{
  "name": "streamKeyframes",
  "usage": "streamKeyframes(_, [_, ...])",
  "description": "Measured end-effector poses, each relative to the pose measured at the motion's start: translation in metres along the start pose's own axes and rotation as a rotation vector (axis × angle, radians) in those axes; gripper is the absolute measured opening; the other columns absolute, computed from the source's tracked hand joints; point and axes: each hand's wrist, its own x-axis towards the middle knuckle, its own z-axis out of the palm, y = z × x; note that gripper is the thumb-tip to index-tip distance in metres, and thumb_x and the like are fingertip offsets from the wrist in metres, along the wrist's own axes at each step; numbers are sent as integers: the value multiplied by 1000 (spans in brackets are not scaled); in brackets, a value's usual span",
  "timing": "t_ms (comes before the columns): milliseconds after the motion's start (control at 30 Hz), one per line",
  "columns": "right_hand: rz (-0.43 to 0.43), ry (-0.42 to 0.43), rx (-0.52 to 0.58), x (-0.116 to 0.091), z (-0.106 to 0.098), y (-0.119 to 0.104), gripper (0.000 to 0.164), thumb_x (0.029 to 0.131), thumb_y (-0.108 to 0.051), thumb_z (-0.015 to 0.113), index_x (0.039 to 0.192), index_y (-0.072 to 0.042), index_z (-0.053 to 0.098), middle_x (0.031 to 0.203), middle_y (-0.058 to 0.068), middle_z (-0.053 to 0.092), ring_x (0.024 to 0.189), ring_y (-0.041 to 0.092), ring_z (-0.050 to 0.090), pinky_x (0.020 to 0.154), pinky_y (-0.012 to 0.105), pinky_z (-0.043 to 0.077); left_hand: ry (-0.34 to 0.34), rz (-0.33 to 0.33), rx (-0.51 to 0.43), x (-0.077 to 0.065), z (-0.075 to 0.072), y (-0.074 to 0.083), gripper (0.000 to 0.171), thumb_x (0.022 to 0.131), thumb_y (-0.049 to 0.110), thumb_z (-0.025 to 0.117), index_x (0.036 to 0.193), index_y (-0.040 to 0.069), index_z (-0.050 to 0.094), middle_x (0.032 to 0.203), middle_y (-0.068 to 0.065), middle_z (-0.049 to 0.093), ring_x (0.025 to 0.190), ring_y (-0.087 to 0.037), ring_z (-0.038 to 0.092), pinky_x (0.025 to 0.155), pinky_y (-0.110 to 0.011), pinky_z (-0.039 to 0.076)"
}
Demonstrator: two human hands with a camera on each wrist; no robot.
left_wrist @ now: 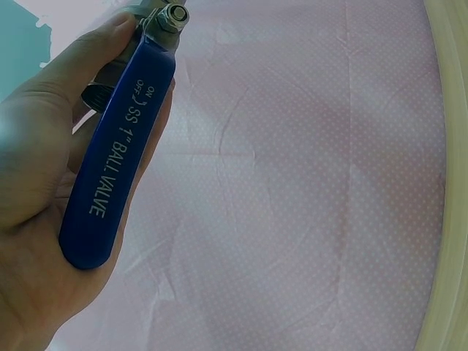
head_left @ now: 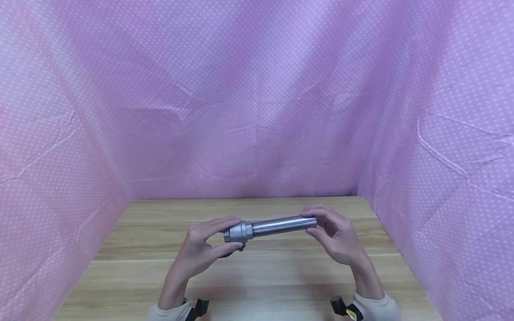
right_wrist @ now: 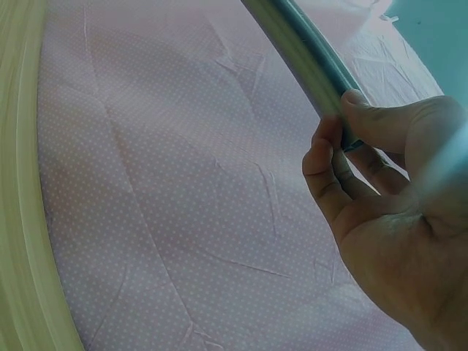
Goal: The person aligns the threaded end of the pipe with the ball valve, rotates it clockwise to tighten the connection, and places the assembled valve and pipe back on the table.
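My left hand (head_left: 202, 245) grips the metal body of a ball valve (head_left: 238, 232) between thumb and fingers. In the left wrist view the valve's blue lever handle (left_wrist: 117, 157), lettered "SS 1" BALL VALVE", runs down over the palm. A smooth steel pipe (head_left: 281, 226) joins the valve's right end and slants slightly up to the right. At the pipe's far end, my right hand (head_left: 337, 236) pinches it between thumb and fingertips. The right wrist view shows that pipe (right_wrist: 303, 58) coming down into the fingers. Valve and pipe are held up above the table.
Beneath the hands lies a light wooden table (head_left: 265, 276). Pink dotted cloth (head_left: 257, 111) hangs behind it and along both sides. Black wrist mounts show at the left sleeve (head_left: 170, 312) and the right sleeve (head_left: 377, 307).
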Motion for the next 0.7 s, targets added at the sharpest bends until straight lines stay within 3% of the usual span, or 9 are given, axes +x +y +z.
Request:
streamKeyframes(300, [65,19,-58,-3,-1,-1,52,86,35,69,131,7,71,126,5,74,88,8,69,63,24,58,0,-2,-6,-1,0,0,60,78,-7,100,133,6,81,126,-14,86,113,-20,84,104,-19,64])
streamKeyframes(533, [103,25,-96,-3,0,-4,48,88,32,70,129,6,72,119,2,75,85,7,71,62,22,58,2,-1,-3,-3,0,0,61,78,-7,100,134,7,81,126,-14,86,111,-19,84,102,-18,64])
streamKeyframes(700, [126,19,-93,-2,0,-5,47,91,30,70,131,5,72,125,2,76,85,10,70,62,23,58,5,6,-2,-2,0,0,61,77,-8,99,133,5,81,126,-15,86,111,-19,84,103,-18,64])
